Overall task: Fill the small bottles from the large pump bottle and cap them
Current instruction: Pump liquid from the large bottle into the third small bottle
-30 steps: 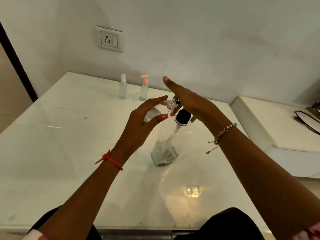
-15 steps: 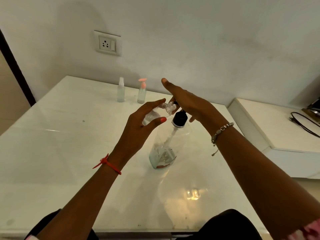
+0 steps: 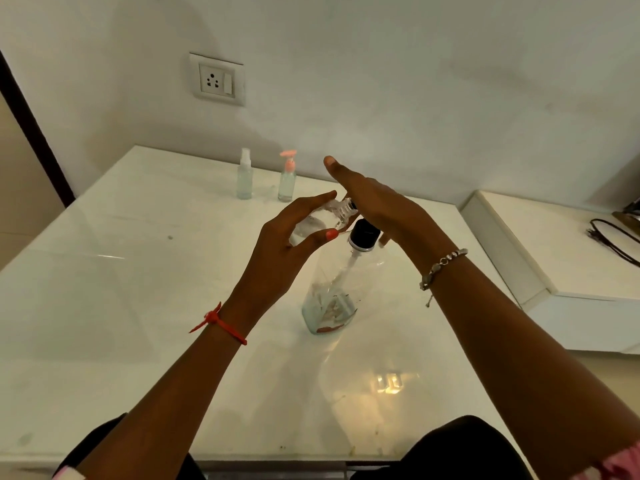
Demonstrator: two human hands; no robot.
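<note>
Left hand: from my remote seat I see the left hand (image 3: pixel 277 251) curled round a small clear bottle (image 3: pixel 325 220), thumb under it and fingers over the top.
Small bottle: tilted on its side above the table, its open threaded neck pointing right, tucked just under the other palm.
Right hand: the right hand (image 3: pixel 377 202) lies flat, fingers straight and together, palm down on the pump head of the big bottle (the head itself is hidden under the palm).
Big bottle: the large pump bottle (image 3: pixel 332 292) stands upright on the table near the middle, black collar (image 3: pixel 363 235) just below the right palm, a little liquid at its bottom.
Wrists: a red thread (image 3: pixel 221 323) on the left, a beaded bracelet (image 3: pixel 441 265) on the right.
Table: white and glossy (image 3: pixel 104 306).
Back edge: a spray bottle (image 3: pixel 245 176) and a pink-topped pump bottle (image 3: pixel 287 178) stand side by side, capped, well apart from the hands.
Wall: a socket (image 3: pixel 217 79) above them.
Far right: a low white ledge (image 3: pixel 571 271) with a black cable (image 3: pixel 613 240) on it.
</note>
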